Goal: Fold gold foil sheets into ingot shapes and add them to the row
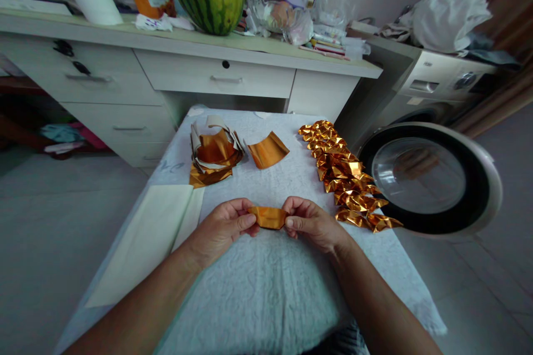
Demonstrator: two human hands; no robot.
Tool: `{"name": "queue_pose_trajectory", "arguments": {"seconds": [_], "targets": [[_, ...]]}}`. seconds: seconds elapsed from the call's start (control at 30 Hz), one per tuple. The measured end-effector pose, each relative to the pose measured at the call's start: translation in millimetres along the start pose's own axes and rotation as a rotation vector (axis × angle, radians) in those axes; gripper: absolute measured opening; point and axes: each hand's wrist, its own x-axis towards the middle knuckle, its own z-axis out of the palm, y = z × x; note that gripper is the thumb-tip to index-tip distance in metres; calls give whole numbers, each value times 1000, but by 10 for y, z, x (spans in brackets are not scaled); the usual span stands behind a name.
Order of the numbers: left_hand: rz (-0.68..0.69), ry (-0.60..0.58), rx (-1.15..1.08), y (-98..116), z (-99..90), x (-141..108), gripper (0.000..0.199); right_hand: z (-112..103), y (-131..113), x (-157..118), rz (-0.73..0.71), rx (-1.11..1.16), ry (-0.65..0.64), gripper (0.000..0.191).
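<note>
Between my two hands is a folded piece of gold foil paper point(270, 218), a short band held level above the cloth. My left hand point(233, 220) pinches its left end, and my right hand point(307, 223) pinches the right end. Beyond it lies a single curled gold sheet point(268, 150). To the left of that sheet sits a curled stack of gold paper point(214, 150) with pale backs showing. Rows of folded shiny gold pieces point(347, 177) run down the table's right side.
A pale cloth point(266, 283) covers the table, with cream paper sheets point(141, 238) at its left. An open washing machine door point(420, 172) stands close to the right edge. Behind, a white drawer desk point(216, 72) carries a cut watermelon point(208, 3) and clutter.
</note>
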Motion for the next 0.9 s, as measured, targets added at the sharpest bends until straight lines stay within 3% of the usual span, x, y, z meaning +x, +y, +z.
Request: {"name": "queue_pose_trajectory", "arguments": {"seconds": [0.4, 0.9], "targets": [[13, -29, 55, -49, -52, 21, 27, 28, -23, -3, -17, -57, 38, 33], [64, 70, 207, -16, 5, 6, 18, 16, -16, 13, -12, -64, 58, 32]]}}
